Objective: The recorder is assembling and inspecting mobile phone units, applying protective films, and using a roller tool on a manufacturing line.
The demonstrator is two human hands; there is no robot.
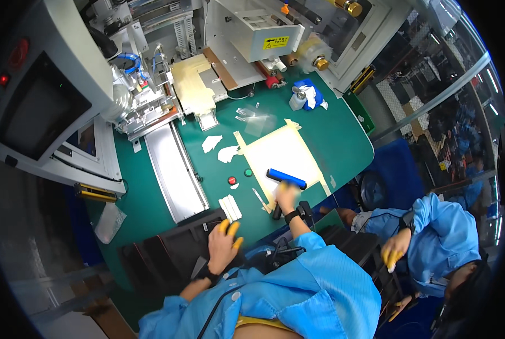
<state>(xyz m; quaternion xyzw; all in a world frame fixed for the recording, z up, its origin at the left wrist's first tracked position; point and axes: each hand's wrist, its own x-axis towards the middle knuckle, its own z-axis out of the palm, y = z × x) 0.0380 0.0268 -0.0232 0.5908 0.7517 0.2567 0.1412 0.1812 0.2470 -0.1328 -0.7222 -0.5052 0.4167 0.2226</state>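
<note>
My right hand (pixel 286 198) grips the black handle of a blue roller (pixel 286 177). The roller lies across the near edge of a white sheet (pixel 278 152), which is taped with cream tape to the green table mat (pixel 343 135). My left hand (pixel 224 244) wears yellow finger cots and rests with fingers spread on the edge of a black tray (pixel 167 248) at the table's front; it holds nothing. Both arms are in blue sleeves, and a black band is on my right wrist.
A red button (pixel 232 180) and a green button (pixel 248 172) sit left of the sheet, with small white strips (pixel 230 208) nearby. A metal chute (pixel 176 172) and machines with a screen (pixel 37 110) fill the left and back. Another person in blue (pixel 439 237) sits at the right.
</note>
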